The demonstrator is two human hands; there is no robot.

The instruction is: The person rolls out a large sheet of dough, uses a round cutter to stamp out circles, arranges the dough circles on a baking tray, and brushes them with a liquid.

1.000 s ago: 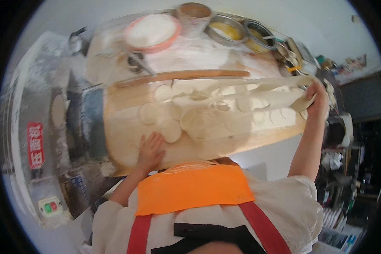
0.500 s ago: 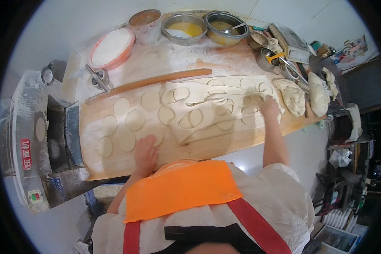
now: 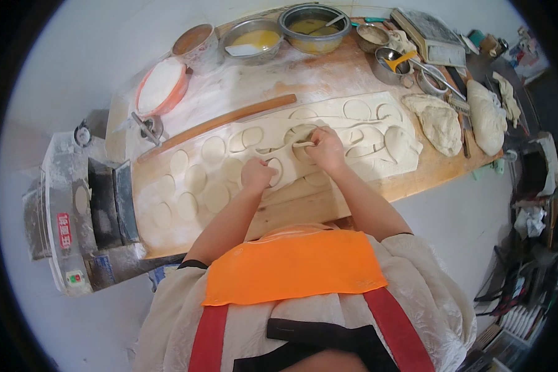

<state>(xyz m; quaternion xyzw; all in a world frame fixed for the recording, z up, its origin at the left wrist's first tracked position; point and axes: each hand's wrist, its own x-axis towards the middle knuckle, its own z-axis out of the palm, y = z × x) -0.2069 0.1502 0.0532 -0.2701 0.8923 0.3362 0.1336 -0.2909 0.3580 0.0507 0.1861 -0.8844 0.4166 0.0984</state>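
A thin dough sheet (image 3: pixel 384 118) with round cuts lies across the wooden board. My left hand (image 3: pixel 258 174) and my right hand (image 3: pixel 325 149) are both closed on the strip of dough scrap (image 3: pixel 285 150) left around the cut rounds, which is lifted and stretched between them. Several loose dough rounds (image 3: pixel 196 178) lie flat to the left of my left hand. More cut rounds sit within the sheet, and a folded flap of dough (image 3: pixel 400 144) rests at its right end.
A long rolling pin (image 3: pixel 220 126) lies behind the dough. Beyond it stand a flour basin (image 3: pixel 181 84) and bowls of yellow liquid (image 3: pixel 313 43). Dough lumps (image 3: pixel 439 127), a ladle and a scale (image 3: pixel 434 37) are at the right. A machine (image 3: pixel 74 217) adjoins the board's left end.
My left hand has moved right and up from the loose rounds to the dough scrap. My right hand has moved left from the sheet's right end, and the scrap is now raised between both.
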